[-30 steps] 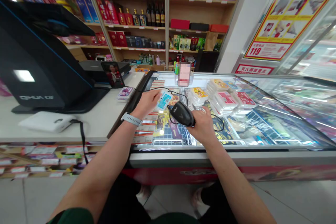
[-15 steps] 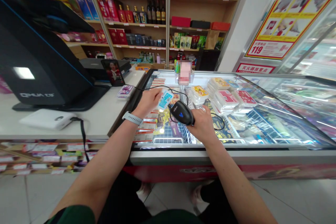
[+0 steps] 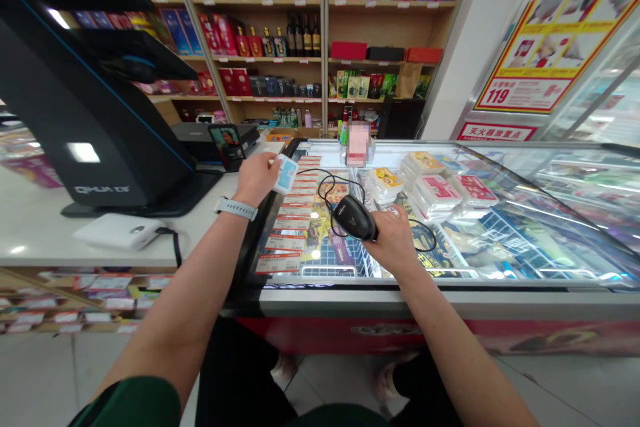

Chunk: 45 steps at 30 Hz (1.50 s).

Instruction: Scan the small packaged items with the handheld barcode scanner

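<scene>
- My right hand (image 3: 396,240) is clamped round the grip of the black scanner (image 3: 353,217), just above the freezer lid (image 3: 500,240). The scanner's nose points away and to the left.
- The scanner's cable (image 3: 327,187) lies looped on the glass, just beyond the nose.
- My left hand (image 3: 255,177) pinches the blue-and-white packet (image 3: 287,173) between thumb and fingers. It is over the seam where the worktop (image 3: 40,240) meets the freezer, apart from the scanner.
- For a clean read, I judge that the packet's code should squarely face the scanner's nose, with my fingers off the print and both hands steady.
- The lid shows bright reflections, so I would aim across it rather than down into it.
- Farther off, the till terminal (image 3: 100,127) stands on the worktop at left, with stocked shelves (image 3: 300,47) behind it.
</scene>
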Motion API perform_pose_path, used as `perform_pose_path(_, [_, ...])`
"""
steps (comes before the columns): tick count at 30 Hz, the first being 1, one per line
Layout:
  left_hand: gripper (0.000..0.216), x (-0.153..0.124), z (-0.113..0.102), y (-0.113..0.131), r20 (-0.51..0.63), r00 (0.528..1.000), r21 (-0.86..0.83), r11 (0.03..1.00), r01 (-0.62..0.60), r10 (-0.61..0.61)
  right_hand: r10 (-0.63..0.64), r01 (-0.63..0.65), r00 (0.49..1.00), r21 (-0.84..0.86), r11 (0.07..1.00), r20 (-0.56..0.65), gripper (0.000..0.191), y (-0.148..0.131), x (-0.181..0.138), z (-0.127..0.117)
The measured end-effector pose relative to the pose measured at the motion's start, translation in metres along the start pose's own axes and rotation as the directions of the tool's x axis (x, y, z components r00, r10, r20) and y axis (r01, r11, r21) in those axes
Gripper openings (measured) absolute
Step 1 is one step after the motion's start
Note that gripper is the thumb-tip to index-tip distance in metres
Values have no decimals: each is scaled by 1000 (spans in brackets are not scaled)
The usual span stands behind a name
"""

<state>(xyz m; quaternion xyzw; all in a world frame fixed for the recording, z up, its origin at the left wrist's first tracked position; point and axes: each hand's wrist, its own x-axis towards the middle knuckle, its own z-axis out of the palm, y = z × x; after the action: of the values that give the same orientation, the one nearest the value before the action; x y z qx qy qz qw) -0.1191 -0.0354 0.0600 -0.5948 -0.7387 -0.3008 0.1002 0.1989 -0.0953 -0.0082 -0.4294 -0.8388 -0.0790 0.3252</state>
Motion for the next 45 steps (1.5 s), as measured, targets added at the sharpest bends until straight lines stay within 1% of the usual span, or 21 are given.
perform_pose_path(4, [43, 30, -13, -44, 16, 988, 102, 984, 149, -151, 2, -2, 1000, 21, 1000, -11, 10, 0, 0, 0])
perform_pose_path(6, [44, 40, -12, -63, 48, 977, 148, 969, 199, -208, 3, -3, 1000, 26, 1000, -17, 10, 0, 0, 0])
perform_pose_path(9, [43, 47, -5, -81, 93, 966, 180, 958, 223, -242, 6, -6, 1000, 29, 1000, -20, 10, -1, 0, -1])
perform_pose_path(14, [38, 49, 8, -94, 156, 952, 203, 952, 230, -263, 10, -10, 1000, 25, 1000, -14, 9, -2, 0, -1])
perform_pose_path(16, [38, 47, 9, -94, 154, 950, 212, 948, 238, -272, 12, -12, 1000, 21, 1000, -7, 8, -2, 0, -1])
perform_pose_path(18, [39, 44, 9, -89, 120, 955, 220, 946, 239, -270, 14, -14, 1000, 15, 1000, -14, 7, -2, 0, -1])
perform_pose_path(19, [41, 42, 10, -84, 87, 965, 221, 950, 223, -246, 15, -15, 1000, 12, 1000, -23, 7, -2, 0, -1])
perform_pose_path(21, [44, 38, 12, -69, 6, 990, 208, 969, 135, -139, 17, -16, 999, 11, 1000, -45, 7, -2, 0, -1])
perform_pose_path(23, [46, 32, 18, -45, -44, 999, 168, 986, -20, 28, 25, -24, 998, 17, 1000, -65, 7, -2, -1, -1])
perform_pose_path(25, [47, 24, 29, -15, -14, 979, 89, 976, -200, 202, 40, -38, 996, 26, 999, -83, 7, -2, -1, -1])
perform_pose_path(26, [48, 20, 35, 2, 18, 957, 34, 957, -289, 288, 50, -47, 995, 31, 998, -91, 7, -2, -1, -1])
perform_pose_path(28, [50, 10, 50, 38, 73, 887, -80, 889, -451, 457, 67, -63, 992, 38, 997, -107, 9, -1, -1, -1])
perform_pose_path(30, [56, 0, 67, 73, 79, 802, -171, 801, -574, 592, 82, -78, 989, 37, 996, -125, 9, -1, -1, -1])
perform_pose_path(32, [60, -8, 85, 104, 103, 722, -228, 723, -653, 684, 92, -88, 985, 34, 996, -143, 9, -1, -2, -2])
perform_pose_path(35, [68, -14, 110, 142, 151, 628, -252, 644, -723, 764, 95, -90, 981, 41, 995, -171, 8, -1, -2, -3])
perform_pose_path(37, [69, -15, 123, 159, 188, 585, -243, 614, -751, 789, 94, -87, 978, 48, 995, -186, 6, -1, -2, -4])
perform_pose_path(38, [66, -16, 128, 165, 200, 575, -237, 609, -757, 793, 95, -87, 977, 51, 995, -190, 5, -1, -2, -4])
perform_pose_path(41, [53, -18, 134, 173, 201, 577, -223, 611, -760, 791, 96, -86, 976, 60, 994, -194, 6, -2, -1, -4])
perform_pose_path(44, [45, -23, 125, 165, 174, 573, -223, 599, -769, 801, 99, -88, 976, 63, 994, -195, 7, -1, -1, -4])
perform_pose_path(45, [43, -25, 120, 160, 148, 589, -244, 607, -757, 794, 100, -89, 975, 62, 994, -197, 7, -1, -2, -4])
